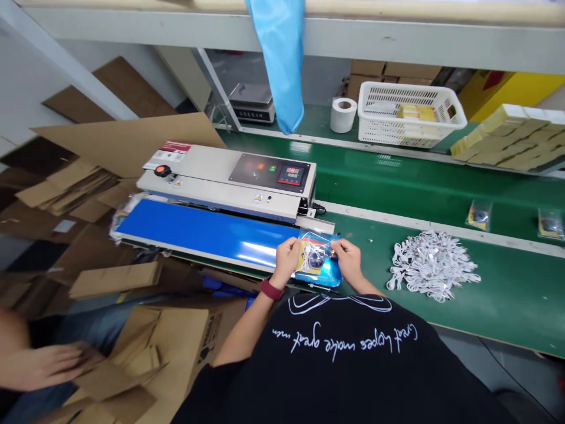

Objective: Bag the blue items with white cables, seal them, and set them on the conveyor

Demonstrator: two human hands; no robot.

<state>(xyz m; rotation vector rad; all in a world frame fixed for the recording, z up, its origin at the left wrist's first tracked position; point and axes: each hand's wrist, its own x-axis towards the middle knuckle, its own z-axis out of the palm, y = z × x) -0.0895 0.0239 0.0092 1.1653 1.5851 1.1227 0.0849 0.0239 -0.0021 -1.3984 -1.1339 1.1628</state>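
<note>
A clear plastic bag (pixel 314 257) with a white cable, a dark round item and a yellow card inside is held between my two hands. My left hand (pixel 288 258), with a dark red band at the wrist, pinches the bag's left top corner. The right top corner is pinched in my right hand (pixel 348 258). Blue shiny material shows under and around the bag. Just behind lies the metal guide at the right end of a sealing machine (pixel 203 171), whose blue conveyor belt (pixel 198 229) runs off to the left.
White coiled cables (pixel 432 265) are piled at right. Two bagged items (pixel 479 215) lie on the green belt (pixel 379 188). Farther back are a white basket (pixel 412 132), a label roll (pixel 343 115) and stacked cards (pixel 514 138). Blue cloth (pixel 282 65) hangs overhead. Another person's hand (pixel 48 365) is near cardboard, lower left.
</note>
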